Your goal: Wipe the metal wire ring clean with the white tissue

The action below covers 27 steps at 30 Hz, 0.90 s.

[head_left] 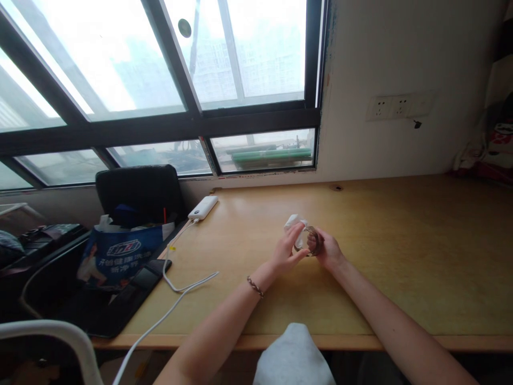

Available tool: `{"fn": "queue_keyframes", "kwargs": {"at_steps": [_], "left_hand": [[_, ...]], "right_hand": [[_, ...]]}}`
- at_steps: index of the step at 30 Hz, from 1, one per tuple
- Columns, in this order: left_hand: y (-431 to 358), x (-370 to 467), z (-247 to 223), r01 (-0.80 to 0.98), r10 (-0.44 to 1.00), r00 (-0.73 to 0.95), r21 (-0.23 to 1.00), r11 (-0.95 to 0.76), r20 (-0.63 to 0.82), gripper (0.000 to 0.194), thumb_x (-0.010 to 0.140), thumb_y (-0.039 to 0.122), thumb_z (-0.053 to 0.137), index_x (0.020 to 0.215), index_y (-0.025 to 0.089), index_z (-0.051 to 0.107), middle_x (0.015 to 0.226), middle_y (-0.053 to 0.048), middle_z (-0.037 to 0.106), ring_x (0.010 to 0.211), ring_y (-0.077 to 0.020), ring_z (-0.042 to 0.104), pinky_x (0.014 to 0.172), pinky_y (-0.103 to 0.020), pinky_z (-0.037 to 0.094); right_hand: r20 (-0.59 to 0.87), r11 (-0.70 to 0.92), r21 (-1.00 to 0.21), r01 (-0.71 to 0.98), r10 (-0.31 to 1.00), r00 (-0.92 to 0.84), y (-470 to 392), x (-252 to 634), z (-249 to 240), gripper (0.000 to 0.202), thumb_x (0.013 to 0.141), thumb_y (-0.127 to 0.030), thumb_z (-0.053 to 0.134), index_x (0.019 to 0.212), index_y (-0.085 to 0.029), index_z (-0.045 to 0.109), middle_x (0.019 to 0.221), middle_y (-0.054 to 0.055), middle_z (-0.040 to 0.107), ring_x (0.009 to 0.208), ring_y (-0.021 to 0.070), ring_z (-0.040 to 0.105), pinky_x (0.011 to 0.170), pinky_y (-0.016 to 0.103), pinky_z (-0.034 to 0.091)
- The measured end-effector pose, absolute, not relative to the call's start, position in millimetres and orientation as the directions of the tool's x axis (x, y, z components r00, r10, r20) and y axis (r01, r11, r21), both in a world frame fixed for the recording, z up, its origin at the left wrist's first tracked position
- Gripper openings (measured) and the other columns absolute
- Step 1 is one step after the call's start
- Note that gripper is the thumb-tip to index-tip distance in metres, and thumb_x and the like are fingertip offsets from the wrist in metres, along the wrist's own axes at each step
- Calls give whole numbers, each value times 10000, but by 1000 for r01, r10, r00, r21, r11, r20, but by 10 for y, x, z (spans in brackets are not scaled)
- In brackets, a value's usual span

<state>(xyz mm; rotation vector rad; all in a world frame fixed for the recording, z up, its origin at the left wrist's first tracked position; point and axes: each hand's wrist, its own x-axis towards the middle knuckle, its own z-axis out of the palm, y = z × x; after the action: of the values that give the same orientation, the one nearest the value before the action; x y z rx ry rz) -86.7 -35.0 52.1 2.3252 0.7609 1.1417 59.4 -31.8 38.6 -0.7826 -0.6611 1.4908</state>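
Note:
Just above the middle of the table, both hands meet at a brown ring-shaped thing (319,243), perhaps a bangle or a coil. My right hand (331,251) is closed on its right side, with some fingers showing through the opening. My left hand (287,247) grips a crumpled white tissue or cloth (294,220) against the ring's left side, thumb along the lower edge. Part of the white piece also shows inside the ring. A braided bracelet (255,287) circles my left wrist. The ring's exact kind is too small to make out.
A white power bank (203,208) lies at the wooden table's (420,256) left edge, its white cable (176,291) running over the front edge. Left of the table, a black chair (138,187) carries a blue bag (120,256). Windows and wall sockets (390,108) are behind.

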Motion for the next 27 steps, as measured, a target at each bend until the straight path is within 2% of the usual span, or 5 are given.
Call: {"fn": "queue_keyframes", "kwargs": {"at_steps": [7,13,18,23,27], "left_hand": [[-382,-870,640,351,519,642,384,-854,565,626,735,471,480,1266,179,327,1296,-135,351,1212,-266,289,983,-403,271],[-343,-822,537,394,734,414,621,-678,539,444,827,379,364,1224,183,389,1248,-100,432,1166,-206,374,974,-373,310],[-320,-745,411,218,836,305,822,-527,455,412,871,352,234,1196,187,425,1216,-58,479,1143,-189,409,972,-395,310],[-350,-655,297,240,876,254,850,-469,411,421,857,350,295,1237,185,372,1277,-58,412,1178,-183,367,1005,-390,266],[-348,-616,223,314,832,267,772,-552,487,400,848,275,338,1233,167,372,1269,-79,417,1180,-179,363,1009,-387,274]], "right_hand": [[-88,-77,-790,-609,996,-12,-278,545,261,185,664,-353,588,732,-181,583,743,10,643,664,138,593,554,230,470],[-136,-97,-725,-682,991,4,-258,606,291,128,705,-302,572,688,-175,577,630,-6,616,501,109,543,481,229,458],[-146,-59,-683,-728,988,58,-238,668,353,141,746,-305,526,678,-186,562,558,-12,586,450,114,515,455,245,451],[-161,-36,-628,-778,983,84,-224,721,388,193,780,-314,474,642,-199,544,505,-18,556,452,124,515,468,258,461],[-193,-19,-555,-832,975,107,-199,759,402,210,814,-250,419,672,-182,557,560,-12,602,488,112,547,478,226,465]]}}
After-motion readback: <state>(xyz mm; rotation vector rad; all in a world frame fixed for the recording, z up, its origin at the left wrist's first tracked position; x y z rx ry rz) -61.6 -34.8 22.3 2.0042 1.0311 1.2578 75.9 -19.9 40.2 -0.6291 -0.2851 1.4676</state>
